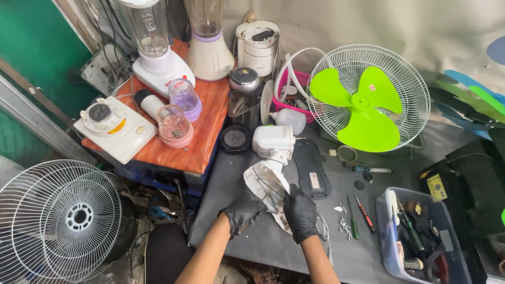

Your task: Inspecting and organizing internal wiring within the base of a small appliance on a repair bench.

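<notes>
Both my hands wear black gloves and grip a white plastic fan housing [267,185] with wires showing inside it. My left hand [243,211] holds its lower left edge. On its lower right side my right hand [301,212] is closed around it. The housing joins a white fan motor [272,141] lying on the grey table [236,179]. A black cover panel [312,169] lies just right of the housing. Several small screws [344,226] and two screwdrivers, green-handled [353,221] and red-handled [365,216], lie to the right of my right hand.
A white fan guard with green blades [368,100] leans at the back right. Blenders [158,52] and jars stand on a wooden stand [200,137] at left. A plastic bin of tools [421,236] sits front right. Another wire guard [58,221] rests on the floor, lower left.
</notes>
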